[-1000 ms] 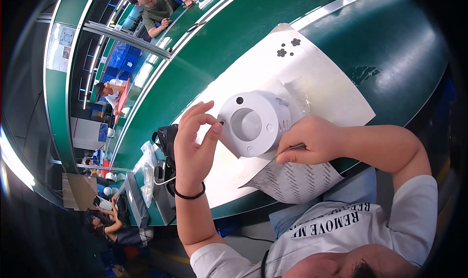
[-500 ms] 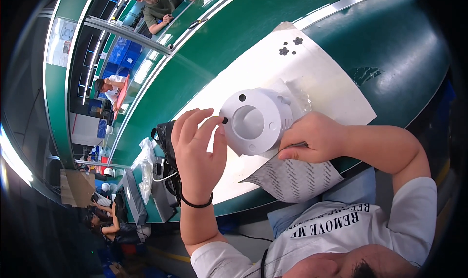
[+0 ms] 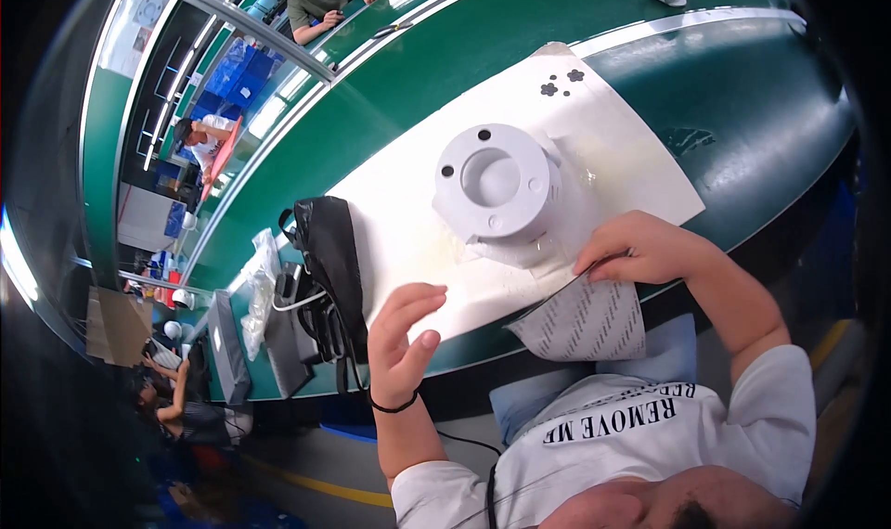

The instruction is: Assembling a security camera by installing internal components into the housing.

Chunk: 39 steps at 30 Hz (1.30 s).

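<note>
A white round housing (image 3: 531, 215) with a wide hollow in its top rests on the white board (image 3: 408, 204). Two small black round pads, a far pad (image 3: 484, 135) and a left pad (image 3: 447, 171), sit on its rim; two round spots on the rim's near and right sides are bare. My left hand (image 3: 405, 339) is raised in front of the board, away from the housing, its thumb and fingers apart with nothing visible between them. My right hand (image 3: 640, 251) pinches the upper edge of a pale printed backing sheet (image 3: 594, 320) with a dark side, hanging at the table's near edge.
A black bag (image 3: 331, 260) with cables lies left of the board, beside clear plastic wrap (image 3: 262, 288) and a grey case (image 3: 225, 348). Several dark flower-shaped and round bits (image 3: 562, 83) lie at the board's far corner. Co-workers sit across the green table (image 3: 380, 102).
My left hand has drawn back from the housing's rim toward me; the black pad it was touching now stays there. My right hand and the sheet have shifted slightly away from the housing.
</note>
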### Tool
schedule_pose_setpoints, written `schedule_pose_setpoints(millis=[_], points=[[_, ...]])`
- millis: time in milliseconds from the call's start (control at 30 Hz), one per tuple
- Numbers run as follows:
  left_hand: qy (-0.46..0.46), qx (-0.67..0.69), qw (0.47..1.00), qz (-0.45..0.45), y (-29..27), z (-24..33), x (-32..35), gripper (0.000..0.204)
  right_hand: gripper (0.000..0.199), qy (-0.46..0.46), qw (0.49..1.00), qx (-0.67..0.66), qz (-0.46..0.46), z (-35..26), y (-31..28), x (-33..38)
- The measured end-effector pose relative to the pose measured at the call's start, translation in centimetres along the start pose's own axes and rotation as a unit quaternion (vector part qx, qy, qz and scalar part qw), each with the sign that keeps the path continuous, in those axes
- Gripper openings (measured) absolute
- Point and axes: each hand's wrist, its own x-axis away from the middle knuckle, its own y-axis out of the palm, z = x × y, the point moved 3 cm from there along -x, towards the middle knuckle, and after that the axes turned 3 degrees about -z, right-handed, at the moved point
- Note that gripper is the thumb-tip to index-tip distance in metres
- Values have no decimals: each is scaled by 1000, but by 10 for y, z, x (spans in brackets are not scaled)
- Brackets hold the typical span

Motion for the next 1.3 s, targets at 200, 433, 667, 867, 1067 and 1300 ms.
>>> schedule_pose_setpoints(millis=[200,433,667,867,1067,1300], points=[[20,43,992,-118,39,-1,18,25,17,3,999,26,19,-23,6,50],[58,8,987,-152,65,5,21,24,15,-125,949,159,240,-80,-1,96],[92,16,988,-123,97,11,21,27,19,-391,800,-422,169,-61,-26,106],[61,57,989,-119,126,7,23,46,22,-398,751,-509,138,-54,-5,90],[69,186,968,-153,162,16,4,71,15,-475,717,-507,61,-53,-2,60],[-55,382,922,-46,168,16,2,19,22,-254,757,-517,310,-56,11,71]])
